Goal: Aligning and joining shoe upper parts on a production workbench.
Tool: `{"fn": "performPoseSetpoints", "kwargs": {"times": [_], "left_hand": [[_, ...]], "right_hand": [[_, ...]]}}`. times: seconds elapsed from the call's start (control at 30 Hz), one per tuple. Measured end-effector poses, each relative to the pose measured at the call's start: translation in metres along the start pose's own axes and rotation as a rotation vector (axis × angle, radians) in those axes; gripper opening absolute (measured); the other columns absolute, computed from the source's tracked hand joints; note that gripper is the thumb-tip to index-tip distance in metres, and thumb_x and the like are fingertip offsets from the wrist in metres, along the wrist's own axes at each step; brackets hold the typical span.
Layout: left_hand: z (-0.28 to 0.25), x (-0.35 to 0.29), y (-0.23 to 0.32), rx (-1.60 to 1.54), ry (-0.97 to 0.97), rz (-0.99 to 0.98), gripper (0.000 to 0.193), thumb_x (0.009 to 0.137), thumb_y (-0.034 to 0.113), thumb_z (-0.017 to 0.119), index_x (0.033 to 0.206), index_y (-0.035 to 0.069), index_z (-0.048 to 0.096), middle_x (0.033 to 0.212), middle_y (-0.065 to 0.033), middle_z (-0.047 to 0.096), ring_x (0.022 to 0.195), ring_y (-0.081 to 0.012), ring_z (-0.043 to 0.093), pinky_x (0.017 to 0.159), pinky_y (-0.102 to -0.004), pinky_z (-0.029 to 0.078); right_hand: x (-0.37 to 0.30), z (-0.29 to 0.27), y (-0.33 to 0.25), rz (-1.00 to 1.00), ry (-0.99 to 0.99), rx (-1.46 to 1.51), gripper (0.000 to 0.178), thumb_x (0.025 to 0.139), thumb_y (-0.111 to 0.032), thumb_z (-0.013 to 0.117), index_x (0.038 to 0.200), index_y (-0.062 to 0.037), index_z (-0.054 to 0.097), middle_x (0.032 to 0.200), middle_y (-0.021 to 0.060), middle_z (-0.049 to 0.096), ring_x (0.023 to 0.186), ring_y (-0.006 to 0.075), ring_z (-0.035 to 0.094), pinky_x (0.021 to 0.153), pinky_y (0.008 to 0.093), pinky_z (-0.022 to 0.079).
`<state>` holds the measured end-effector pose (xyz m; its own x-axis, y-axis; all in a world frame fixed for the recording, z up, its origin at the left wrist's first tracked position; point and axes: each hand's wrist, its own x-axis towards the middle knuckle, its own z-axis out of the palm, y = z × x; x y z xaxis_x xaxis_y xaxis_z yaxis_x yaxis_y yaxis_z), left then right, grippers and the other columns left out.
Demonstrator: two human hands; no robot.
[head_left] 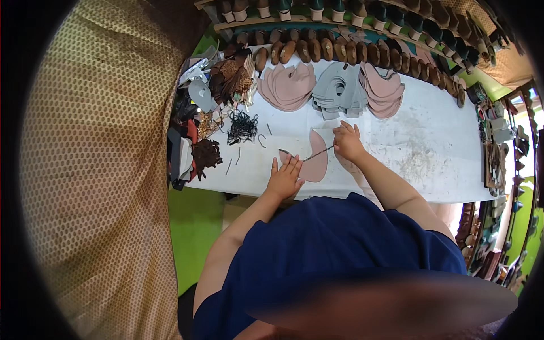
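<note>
a flat, pink, crescent-shaped piece of leather-like sheet (pixel 313 171) is laid just right of the left hand (pixel 285 177) — the nearer one — its left part partly covered by loosely spread fingers, nothing gripped. from near these fingertips a thin, dark, straight strip (pixel 319 153) is stretched slantwise up to the right hand (pixel 349 143), its end seemingly pinched by bent fingers, the forearm angled up-left.

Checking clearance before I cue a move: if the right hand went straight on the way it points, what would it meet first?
The right hand would probably meet the stack of grey cut pieces just ahead of it; its height is hard to judge from this view.
</note>
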<state>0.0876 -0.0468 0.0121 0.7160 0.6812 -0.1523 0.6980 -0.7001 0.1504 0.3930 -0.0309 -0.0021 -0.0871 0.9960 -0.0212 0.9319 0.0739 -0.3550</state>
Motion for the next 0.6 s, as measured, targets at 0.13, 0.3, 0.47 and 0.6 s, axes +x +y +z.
{"fn": "performPoseSetpoints", "kwargs": {"times": [0.13, 0.3, 0.47, 0.6], "left_hand": [[-0.017, 0.011, 0.008, 0.037, -0.087, -0.046, 0.07, 0.091, 0.043, 0.055, 0.151, 0.013, 0.035, 0.158, -0.0079, 0.034, 0.148, -0.0282, 0.026, 0.114, -0.067, 0.012], [0.002, 0.01, 0.0, -0.03, 0.046, 0.096, 0.068, 0.091, 0.04, 0.055, 0.152, 0.015, 0.035, 0.16, -0.005, 0.031, 0.149, -0.0283, 0.025, 0.116, -0.0642, 0.012], [0.009, 0.011, 0.0, -0.071, -0.002, 0.057, 0.067, 0.093, 0.041, 0.052, 0.153, 0.016, 0.034, 0.162, -0.0037, 0.028, 0.149, -0.0272, 0.024, 0.117, -0.0627, 0.012], [0.006, 0.015, -0.003, -0.039, -0.042, 0.08, 0.069, 0.094, 0.043, 0.05, 0.155, 0.017, 0.03, 0.162, -0.0028, 0.027, 0.15, -0.0262, 0.023, 0.117, -0.0618, 0.011]], "right_hand": [[0.0, 0.005, 0.002, 0.063, 0.03, 0.067, 0.01, 0.071, -0.012, 0.073, 0.08, -0.0163, 0.07, 0.129, 0.0017, 0.06, 0.142, 0.0328, 0.034, 0.112, 0.0683, 0.022], [-0.006, 0.009, 0.002, 0.009, 0.11, 0.039, 0.018, 0.071, -0.014, 0.073, 0.088, -0.0167, 0.067, 0.125, 0.0023, 0.062, 0.137, 0.0328, 0.042, 0.111, 0.0648, 0.027], [-0.036, 0.01, -0.013, -0.254, 0.192, 0.111, 0.017, 0.073, -0.018, 0.075, 0.088, -0.0175, 0.068, 0.119, 0.0028, 0.062, 0.136, 0.0317, 0.043, 0.11, 0.0651, 0.027], [-0.062, 0.008, -0.035, -0.581, 0.134, 0.105, 0.013, 0.076, -0.023, 0.075, 0.087, -0.0196, 0.069, 0.112, -0.0018, 0.062, 0.131, 0.025, 0.048, 0.111, 0.0615, 0.028]]}}
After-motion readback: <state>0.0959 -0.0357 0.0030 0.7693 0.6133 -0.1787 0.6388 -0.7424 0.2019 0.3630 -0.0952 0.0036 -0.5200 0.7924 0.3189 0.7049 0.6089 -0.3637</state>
